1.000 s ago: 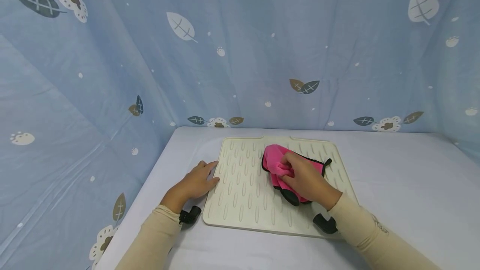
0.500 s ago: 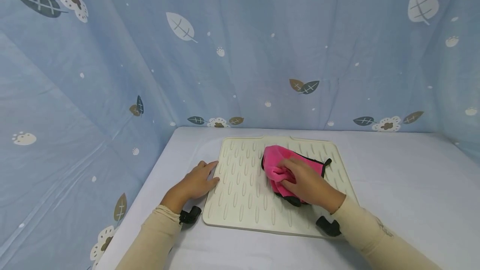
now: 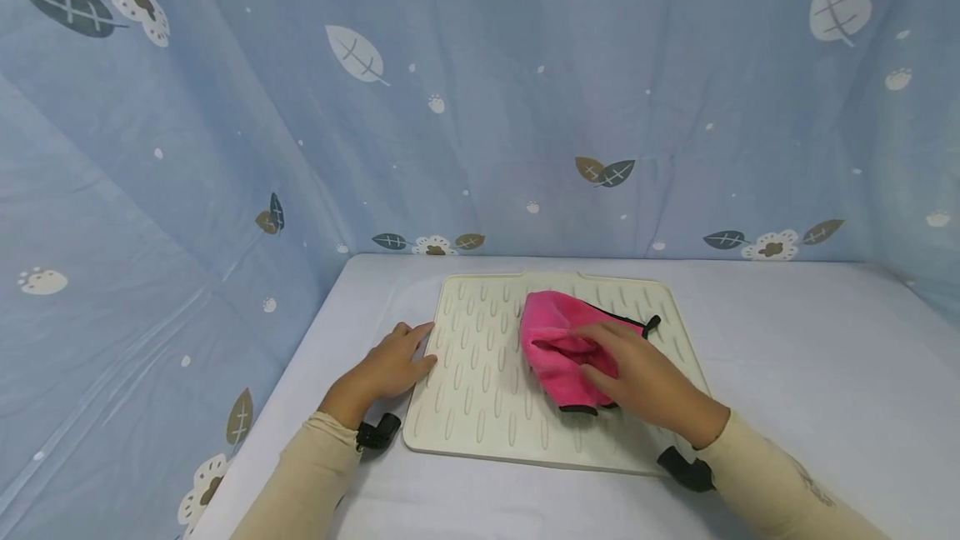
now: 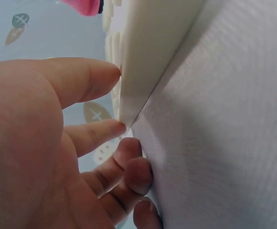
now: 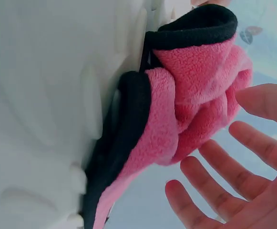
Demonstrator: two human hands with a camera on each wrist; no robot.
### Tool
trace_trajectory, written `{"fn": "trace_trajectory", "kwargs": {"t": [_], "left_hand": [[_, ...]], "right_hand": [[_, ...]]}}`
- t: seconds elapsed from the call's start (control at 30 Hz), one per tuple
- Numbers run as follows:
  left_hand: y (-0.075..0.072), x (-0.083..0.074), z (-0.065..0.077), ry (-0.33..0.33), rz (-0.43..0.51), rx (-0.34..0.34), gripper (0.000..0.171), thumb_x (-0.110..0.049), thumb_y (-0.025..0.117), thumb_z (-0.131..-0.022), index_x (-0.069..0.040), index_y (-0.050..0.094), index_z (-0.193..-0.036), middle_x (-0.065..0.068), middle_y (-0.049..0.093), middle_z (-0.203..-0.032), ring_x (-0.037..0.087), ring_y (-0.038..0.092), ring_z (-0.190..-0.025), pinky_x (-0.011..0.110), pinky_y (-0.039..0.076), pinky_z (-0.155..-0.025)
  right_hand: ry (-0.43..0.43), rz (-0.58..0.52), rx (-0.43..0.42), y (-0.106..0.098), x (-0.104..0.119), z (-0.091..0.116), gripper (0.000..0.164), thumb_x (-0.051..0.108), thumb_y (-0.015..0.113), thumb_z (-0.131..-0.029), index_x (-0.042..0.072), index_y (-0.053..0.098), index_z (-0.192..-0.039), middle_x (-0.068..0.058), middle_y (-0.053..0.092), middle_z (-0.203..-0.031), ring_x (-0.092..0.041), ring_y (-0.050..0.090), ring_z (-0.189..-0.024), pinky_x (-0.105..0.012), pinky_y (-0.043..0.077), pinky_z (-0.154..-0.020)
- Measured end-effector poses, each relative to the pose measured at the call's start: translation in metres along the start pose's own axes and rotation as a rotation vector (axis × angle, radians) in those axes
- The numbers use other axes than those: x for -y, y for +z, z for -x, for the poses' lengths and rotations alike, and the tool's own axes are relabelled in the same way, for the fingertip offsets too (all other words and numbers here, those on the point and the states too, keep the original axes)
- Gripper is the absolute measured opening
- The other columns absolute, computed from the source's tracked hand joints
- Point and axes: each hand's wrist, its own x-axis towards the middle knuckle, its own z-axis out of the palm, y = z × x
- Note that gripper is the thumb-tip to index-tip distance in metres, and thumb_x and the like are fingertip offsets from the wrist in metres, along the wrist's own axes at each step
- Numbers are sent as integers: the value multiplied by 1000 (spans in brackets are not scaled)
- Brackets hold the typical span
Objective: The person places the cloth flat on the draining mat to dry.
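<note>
A pink fleecy cloth (image 3: 551, 319) with black edging lies crumpled on the right half of a cream ridged mat (image 3: 476, 382). Its small black loop (image 3: 651, 326) points to the back right. My right hand (image 3: 648, 377) is over the cloth's near right side, thumb and fingers spread. In the right wrist view those fingers (image 5: 224, 176) are loosely bent around the bunched folds (image 5: 200, 86) without pinching them. My left hand (image 3: 390, 367) is at the mat's left edge, with the thumb and one fingertip touching the mat's side wall (image 4: 148, 52) in the left wrist view.
A white cloth-covered table (image 3: 787, 357) carries the mat. Behind and to the left hangs a blue curtain (image 3: 480, 132) printed with leaves and flowers. Each wrist wears a black camera mount, the left one (image 3: 380, 432) beside the mat's near left corner.
My right hand has loosened its pinch on the cloth and drawn back slightly to the right. The cloth's near part has been bunched differently, covering a black patch. My left hand stays put.
</note>
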Motion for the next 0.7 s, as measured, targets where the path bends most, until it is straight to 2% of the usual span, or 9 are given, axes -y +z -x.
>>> {"fn": "trace_trajectory", "kwargs": {"t": [0.2, 0.37, 0.6, 0.7], "left_hand": [[-1, -1, 1, 3, 6, 3, 63, -31, 60, -98, -12, 37, -155, 13, 52, -117, 20, 51, -92, 43, 47, -83], [-3, -2, 1, 3, 15, 10, 64, -30, 60, -98, -11, 37, -155, 13, 52, -116, 20, 50, -90, 42, 47, -82], [-2, -3, 0, 6, 10, 12, 64, -31, 60, -98, -12, 37, -155, 14, 52, -117, 21, 51, -91, 43, 47, -83], [-3, -3, 0, 5, 5, 10, 63, -31, 60, -98, -12, 37, -155, 14, 52, -119, 21, 52, -92, 43, 48, -84]], "right_hand": [[-3, 13, -32, -2, -6, 9, 39, 12, 78, -85, 9, 66, -122, -4, 64, -120, -23, 60, -116, -43, 55, -92], [20, 32, -20, -2, -8, 14, 34, 11, 80, -83, 10, 69, -115, -3, 64, -114, -20, 61, -105, -39, 57, -84], [25, 39, 23, -3, -13, 17, 28, 11, 82, -81, 13, 71, -107, 0, 63, -106, -15, 55, -90, -23, 50, -70], [24, 27, 48, -5, -16, 17, 30, 9, 83, -79, 14, 71, -106, 0, 61, -101, -14, 52, -86, -20, 47, -65]]}}
